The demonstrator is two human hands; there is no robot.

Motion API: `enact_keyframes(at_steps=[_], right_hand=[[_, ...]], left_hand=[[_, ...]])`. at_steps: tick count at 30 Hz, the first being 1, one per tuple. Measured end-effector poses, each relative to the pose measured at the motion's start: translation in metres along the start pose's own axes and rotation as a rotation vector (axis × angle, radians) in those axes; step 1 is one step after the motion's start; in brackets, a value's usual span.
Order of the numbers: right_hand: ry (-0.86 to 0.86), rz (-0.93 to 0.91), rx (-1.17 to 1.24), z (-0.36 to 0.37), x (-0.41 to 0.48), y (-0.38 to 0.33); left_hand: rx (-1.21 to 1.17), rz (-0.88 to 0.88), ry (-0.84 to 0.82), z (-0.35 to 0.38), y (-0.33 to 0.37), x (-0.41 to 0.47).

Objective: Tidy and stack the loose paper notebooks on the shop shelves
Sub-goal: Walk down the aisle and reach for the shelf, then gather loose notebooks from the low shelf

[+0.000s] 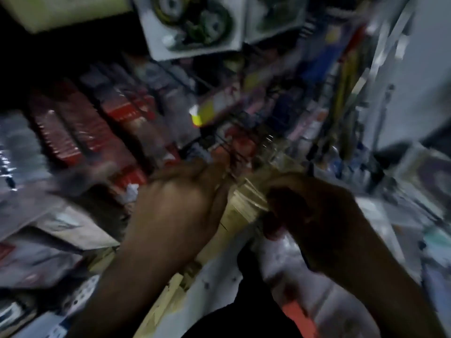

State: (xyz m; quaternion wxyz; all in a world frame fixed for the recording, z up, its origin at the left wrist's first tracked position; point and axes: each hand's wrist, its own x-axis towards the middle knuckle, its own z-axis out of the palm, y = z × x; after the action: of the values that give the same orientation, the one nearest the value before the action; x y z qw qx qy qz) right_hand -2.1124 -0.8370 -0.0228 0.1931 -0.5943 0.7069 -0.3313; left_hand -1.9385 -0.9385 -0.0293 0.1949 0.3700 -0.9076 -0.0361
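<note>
Dim shop shelving (351,98) is seen, heavily motion-blurred and crammed with packaged stock. Red packs (70,132) are laid out at 9 to 10 o'clock. Blister-carded toys (195,23) are hung at 12 o'clock. A yellow-ended box (198,118) is set just above centre, on a wire rack (219,145).

A pale paper stack (246,203) is held at frame centre, between both hands, just below the wire rack. Whether it is wrapped cannot be told through the blur.

The left hand (178,203) is placed against the stack's 9 o'clock side, back of hand up. Its fingers (207,170) are pointed toward 1 o'clock over the top edge; how far they are curled cannot be told.

The right hand (317,215) is closed round the stack's 3 o'clock end, with fingers bent over it and the thumb tucked under at 5 o'clock.

White plastic wrapping (280,262) is seen at 5 o'clock, beneath the right forearm.
</note>
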Motion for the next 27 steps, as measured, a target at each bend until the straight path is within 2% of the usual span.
enact_keyframes(at_steps=[4,8,12,16,18,23,27], right_hand=[[-0.264,-0.191,-0.111,-0.004,0.085,-0.001],[-0.477,-0.428,-0.064,0.017,0.129,-0.033],[-0.716,-0.65,-0.04,0.077,0.115,-0.07],[-0.908,-0.837,-0.032,0.14,0.068,-0.08],[-0.958,-0.945,-0.082,0.179,0.045,-0.075],[-0.852,-1.199,-0.189,0.295,0.007,-0.03],[-0.913,-1.185,-0.221,0.372,0.002,0.044]], left_hand=[[0.045,-0.298,0.028,-0.014,-0.013,0.019],[0.102,-0.506,0.126,-0.025,-0.022,-0.008],[0.149,-0.759,0.204,-0.031,-0.024,-0.076],[0.244,-0.963,0.197,-0.015,-0.014,-0.163],[0.291,-1.071,0.153,0.004,-0.011,-0.207],[0.394,-1.28,0.027,0.088,-0.019,-0.3],[0.35,-1.407,-0.082,0.182,-0.033,-0.35]])
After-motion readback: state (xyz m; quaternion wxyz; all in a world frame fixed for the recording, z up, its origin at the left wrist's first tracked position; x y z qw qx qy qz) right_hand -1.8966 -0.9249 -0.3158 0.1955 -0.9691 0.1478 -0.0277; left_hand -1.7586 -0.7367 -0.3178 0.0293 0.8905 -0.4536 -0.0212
